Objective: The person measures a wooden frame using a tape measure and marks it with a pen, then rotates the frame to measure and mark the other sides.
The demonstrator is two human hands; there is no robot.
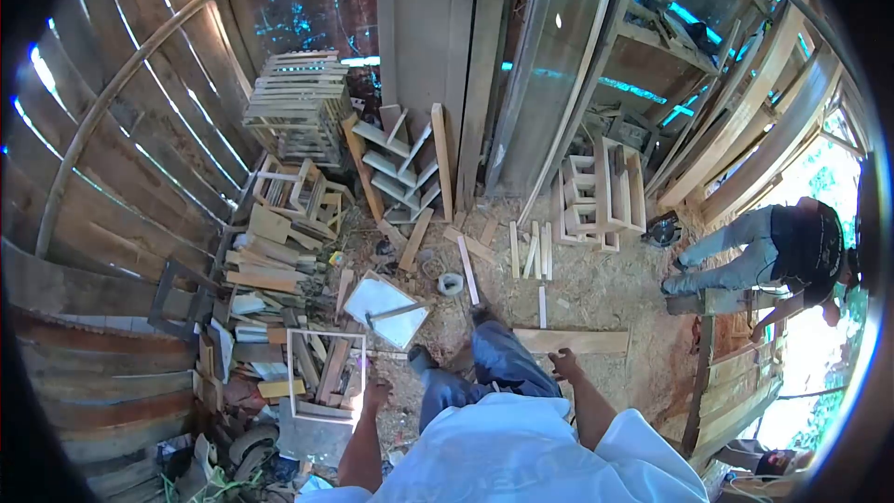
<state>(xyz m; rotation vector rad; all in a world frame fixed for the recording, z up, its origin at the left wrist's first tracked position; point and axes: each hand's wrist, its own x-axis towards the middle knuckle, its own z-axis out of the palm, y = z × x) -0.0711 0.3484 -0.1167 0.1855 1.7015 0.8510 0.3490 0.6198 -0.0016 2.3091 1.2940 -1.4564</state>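
My left hand [377,395] hangs low on the left, right beside the edge of a pale rectangular wooden frame [361,368]. Its fingers are too small and dark to make out. On the other side, my right hand [564,365] has its fingers apart and holds nothing. It is nearest to a long wooden plank [596,342] lying on the ground in front of my legs. A hammer [396,311] rests across a white board [389,328] ahead of my left foot. A narrow pale strip of wood [467,268] lies ahead of my other foot.
Stacked wood offcuts [270,265] fill the left side. Ahead stand a slatted stack [298,102], a zigzag wooden piece [400,168] and a small wooden frame unit [603,191]. A roll of tape [451,284] lies on the ground. Another person [782,247] bends over at the right.
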